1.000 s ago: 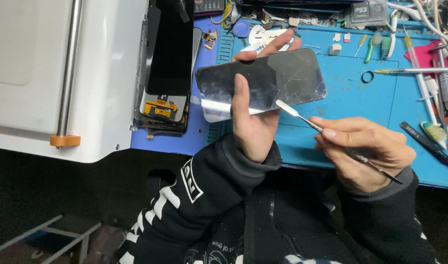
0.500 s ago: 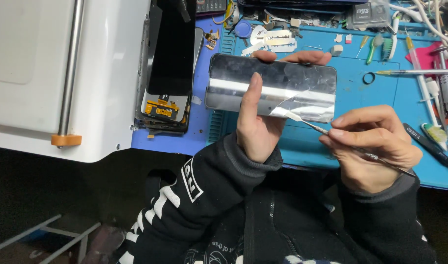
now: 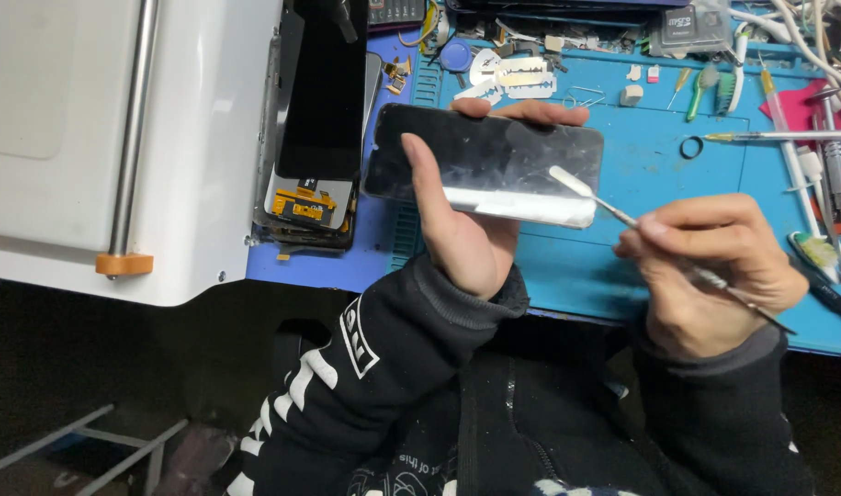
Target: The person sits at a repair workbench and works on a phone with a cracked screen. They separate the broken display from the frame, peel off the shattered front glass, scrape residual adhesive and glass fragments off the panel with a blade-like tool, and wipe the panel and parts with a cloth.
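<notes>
Phone screen panel, dark and glossy, sits up off the bench in the left hand, lying lengthwise across the palm. The thumb presses over its near left face and the fingertips curl over the far edge at twelve o'clock, so that grip is wrapped firmly around the panel. A bright glare runs along the panel's lower edge.

Over at three o'clock from the panel, the right hand pinches a thin metal spudger, fingers closed tight on its shaft. The flat tip rests on the panel's glass near its right end; the tail of the tool pokes out past the hand toward four o'clock.

Underneath lies a blue work mat on the bench. At nine o'clock from the panel, a stack of dark phone parts leans against a white machine housing, with an orange flex part showing at the bottom of the stack. At twelve o'clock, a few razor blades lie on the mat. Toward two o'clock there's a small black ring, and beyond it syringes and brushes crowd the right edge. Both forearms wear black sleeves with white markings.
</notes>
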